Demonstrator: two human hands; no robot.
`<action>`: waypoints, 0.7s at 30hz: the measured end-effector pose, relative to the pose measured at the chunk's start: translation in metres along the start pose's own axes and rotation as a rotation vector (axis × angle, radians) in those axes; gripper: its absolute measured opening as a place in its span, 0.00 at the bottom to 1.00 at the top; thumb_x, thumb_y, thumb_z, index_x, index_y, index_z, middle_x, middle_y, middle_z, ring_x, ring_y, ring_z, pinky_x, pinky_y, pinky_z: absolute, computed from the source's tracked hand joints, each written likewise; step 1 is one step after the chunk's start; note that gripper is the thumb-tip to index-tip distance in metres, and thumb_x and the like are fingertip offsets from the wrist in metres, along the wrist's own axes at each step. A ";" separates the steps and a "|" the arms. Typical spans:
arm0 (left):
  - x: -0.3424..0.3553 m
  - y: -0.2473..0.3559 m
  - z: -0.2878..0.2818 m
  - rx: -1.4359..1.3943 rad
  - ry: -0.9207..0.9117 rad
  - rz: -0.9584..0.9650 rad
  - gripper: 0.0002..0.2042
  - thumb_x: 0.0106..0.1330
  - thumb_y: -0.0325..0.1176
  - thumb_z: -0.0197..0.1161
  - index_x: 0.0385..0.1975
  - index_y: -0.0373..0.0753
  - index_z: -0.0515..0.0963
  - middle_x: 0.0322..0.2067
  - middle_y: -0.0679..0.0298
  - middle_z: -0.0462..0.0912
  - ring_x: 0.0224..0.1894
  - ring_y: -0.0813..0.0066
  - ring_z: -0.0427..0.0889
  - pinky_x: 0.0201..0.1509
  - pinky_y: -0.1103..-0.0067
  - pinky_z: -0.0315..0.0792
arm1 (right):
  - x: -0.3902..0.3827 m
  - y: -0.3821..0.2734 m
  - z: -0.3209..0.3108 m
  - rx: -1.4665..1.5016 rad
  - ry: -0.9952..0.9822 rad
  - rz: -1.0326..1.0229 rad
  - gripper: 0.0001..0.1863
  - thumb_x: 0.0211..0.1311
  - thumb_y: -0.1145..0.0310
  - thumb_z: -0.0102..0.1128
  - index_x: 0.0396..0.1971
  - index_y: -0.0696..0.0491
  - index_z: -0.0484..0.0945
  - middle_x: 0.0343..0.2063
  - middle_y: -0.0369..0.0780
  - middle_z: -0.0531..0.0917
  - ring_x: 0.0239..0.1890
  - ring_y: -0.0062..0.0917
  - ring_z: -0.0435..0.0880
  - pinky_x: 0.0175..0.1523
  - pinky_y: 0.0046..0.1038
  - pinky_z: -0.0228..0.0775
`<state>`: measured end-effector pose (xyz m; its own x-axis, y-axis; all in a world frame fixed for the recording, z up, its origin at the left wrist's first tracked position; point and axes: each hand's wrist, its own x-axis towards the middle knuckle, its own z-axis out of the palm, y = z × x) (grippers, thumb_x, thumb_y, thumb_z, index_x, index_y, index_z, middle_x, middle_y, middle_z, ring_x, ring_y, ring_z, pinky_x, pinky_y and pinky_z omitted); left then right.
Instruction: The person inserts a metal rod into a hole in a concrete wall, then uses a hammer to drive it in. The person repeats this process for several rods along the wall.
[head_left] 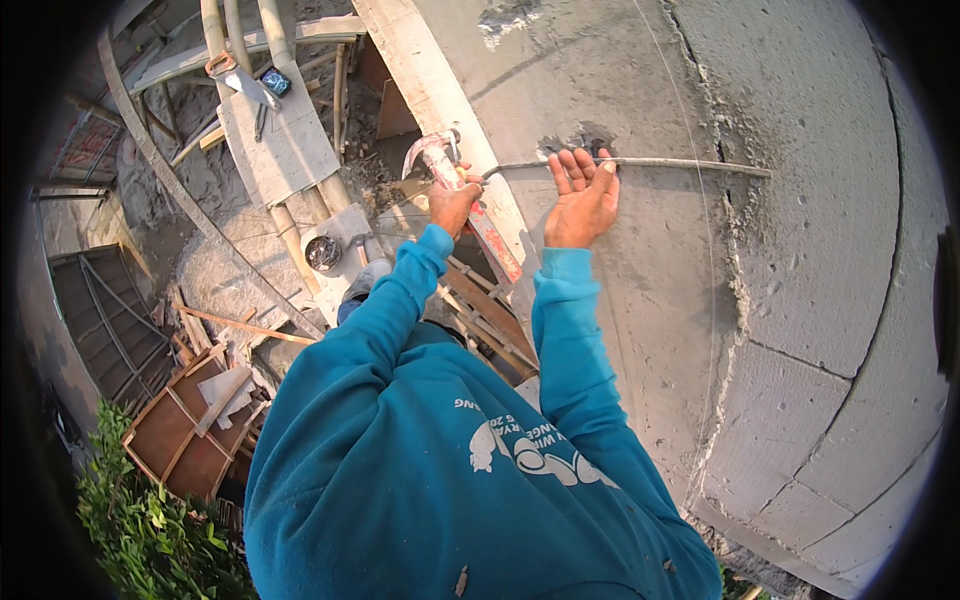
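1. Teal sweatshirt fabric [420, 470] fills the lower centre of the view, soft and creased, with both sleeves reaching up toward a grey wall.
2. Far below at left, green shrubs [150, 530] edge a drop to ground littered with wooden form panels [190, 430] and loose planks; open air lies between the person and that debris.
3. Higher at left, pale bamboo poles [300, 215] carry a flat board [275, 135] and a small round tin [323, 252].
4. Left hand [452, 205] is clamped on the red handle of a claw hammer [440, 158], its curved steel claw hooked onto the near end of a thin metal rod [640, 163].
5. Right hand [582, 200] rests with fingers spread and loosely curled over the rod, palm against the wall, not gripping tight.
6. That rod runs level to the right and ends in rough mortar.
7. Concrete wall [620, 90] is smooth-plastered at centre; to its right, large pale blocks [820, 240] show crumbly joints and straight seams.
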<state>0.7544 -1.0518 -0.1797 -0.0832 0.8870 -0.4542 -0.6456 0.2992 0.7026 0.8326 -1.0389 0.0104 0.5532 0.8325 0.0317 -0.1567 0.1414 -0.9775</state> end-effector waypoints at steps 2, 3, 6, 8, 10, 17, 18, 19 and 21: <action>-0.002 0.002 -0.001 0.009 -0.015 -0.016 0.25 0.53 0.21 0.62 0.54 0.31 0.71 0.39 0.59 0.84 0.38 0.74 0.83 0.46 0.80 0.77 | 0.000 0.001 0.003 0.036 0.012 0.007 0.24 0.73 0.57 0.47 0.56 0.62 0.64 0.40 0.51 0.77 0.40 0.38 0.82 0.47 0.40 0.84; -0.003 0.003 -0.001 0.005 -0.016 -0.020 0.25 0.53 0.20 0.62 0.55 0.31 0.70 0.39 0.58 0.84 0.38 0.73 0.83 0.46 0.79 0.76 | -0.001 0.001 0.004 0.038 0.019 0.008 0.24 0.73 0.57 0.47 0.56 0.62 0.64 0.40 0.51 0.78 0.40 0.38 0.82 0.47 0.40 0.84; -0.003 0.005 0.000 0.014 -0.027 -0.019 0.25 0.53 0.20 0.61 0.55 0.31 0.70 0.40 0.58 0.83 0.38 0.73 0.83 0.45 0.79 0.76 | -0.001 0.002 0.005 0.046 0.031 0.011 0.24 0.73 0.57 0.48 0.56 0.62 0.64 0.40 0.51 0.78 0.40 0.38 0.82 0.47 0.40 0.84; -0.004 0.006 0.000 0.017 -0.025 -0.022 0.25 0.53 0.20 0.60 0.55 0.31 0.69 0.40 0.58 0.83 0.38 0.73 0.83 0.45 0.78 0.76 | 0.002 0.005 0.003 0.050 0.024 0.008 0.24 0.73 0.57 0.48 0.56 0.62 0.64 0.40 0.51 0.78 0.40 0.38 0.83 0.47 0.40 0.84; -0.004 0.006 0.000 0.011 -0.011 -0.034 0.25 0.53 0.20 0.60 0.55 0.31 0.69 0.40 0.59 0.83 0.38 0.73 0.83 0.45 0.78 0.76 | 0.002 0.005 0.003 0.064 0.008 0.014 0.25 0.73 0.56 0.48 0.56 0.62 0.64 0.40 0.51 0.78 0.40 0.38 0.83 0.47 0.40 0.84; -0.005 0.003 0.001 0.010 -0.015 -0.023 0.24 0.52 0.20 0.61 0.53 0.32 0.70 0.38 0.59 0.83 0.35 0.73 0.82 0.41 0.78 0.76 | 0.005 0.007 0.001 0.080 0.006 0.006 0.26 0.73 0.56 0.49 0.57 0.63 0.63 0.40 0.51 0.78 0.40 0.38 0.83 0.47 0.39 0.83; -0.003 0.000 -0.001 -0.002 -0.008 -0.010 0.24 0.51 0.22 0.62 0.51 0.33 0.71 0.37 0.59 0.83 0.33 0.75 0.80 0.37 0.78 0.76 | 0.005 0.006 0.002 0.075 0.006 0.006 0.26 0.73 0.56 0.49 0.57 0.63 0.63 0.40 0.52 0.78 0.40 0.38 0.83 0.47 0.39 0.83; 0.000 -0.003 -0.001 -0.015 -0.001 0.003 0.23 0.50 0.23 0.64 0.50 0.34 0.72 0.37 0.60 0.84 0.30 0.76 0.79 0.34 0.79 0.75 | 0.005 0.005 0.003 0.069 0.006 0.007 0.26 0.73 0.56 0.49 0.57 0.64 0.63 0.40 0.52 0.78 0.40 0.38 0.83 0.47 0.39 0.84; -0.001 -0.002 -0.001 -0.067 -0.007 0.004 0.23 0.51 0.23 0.64 0.50 0.33 0.72 0.37 0.59 0.84 0.31 0.76 0.80 0.34 0.79 0.75 | 0.004 0.005 0.001 0.046 0.005 -0.001 0.26 0.73 0.56 0.49 0.58 0.64 0.63 0.40 0.52 0.79 0.40 0.38 0.83 0.46 0.38 0.84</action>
<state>0.7556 -1.0536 -0.1814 -0.0808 0.8907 -0.4473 -0.6945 0.2716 0.6663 0.8336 -1.0342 0.0061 0.5573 0.8297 0.0314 -0.1935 0.1666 -0.9668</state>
